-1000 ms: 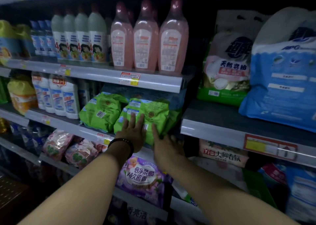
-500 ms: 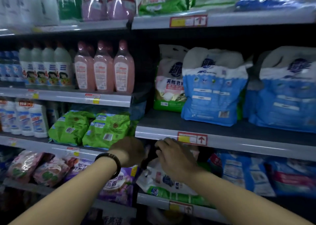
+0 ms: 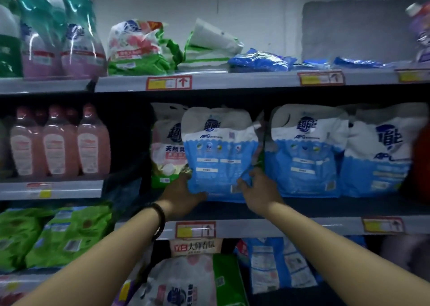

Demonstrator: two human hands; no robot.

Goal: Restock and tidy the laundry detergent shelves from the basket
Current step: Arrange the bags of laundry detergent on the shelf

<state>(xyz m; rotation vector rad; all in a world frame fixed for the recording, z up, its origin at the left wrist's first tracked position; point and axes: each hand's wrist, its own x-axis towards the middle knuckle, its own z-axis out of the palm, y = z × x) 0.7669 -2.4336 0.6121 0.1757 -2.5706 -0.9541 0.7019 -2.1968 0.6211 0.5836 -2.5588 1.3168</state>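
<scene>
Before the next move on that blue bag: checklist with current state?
1. Left hand grips blue bag at lower left corner: ok.
2. Right hand pinches its lower right edge: ok.
3. Bag base seated on shelf: cannot tell, hands cover it.
4. Pink-green bag fully faced: not ok, blue bag overlaps it.
5. Apart from neighbouring blue bag: ok, narrow gap shows.

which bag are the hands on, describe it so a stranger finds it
Look at the middle shelf, right of the pink bottles. The leftmost blue-and-white bag standing there, overlapping a pink-and-green bag, is it. Only this one has the left hand and right hand at its lower corners.
</scene>
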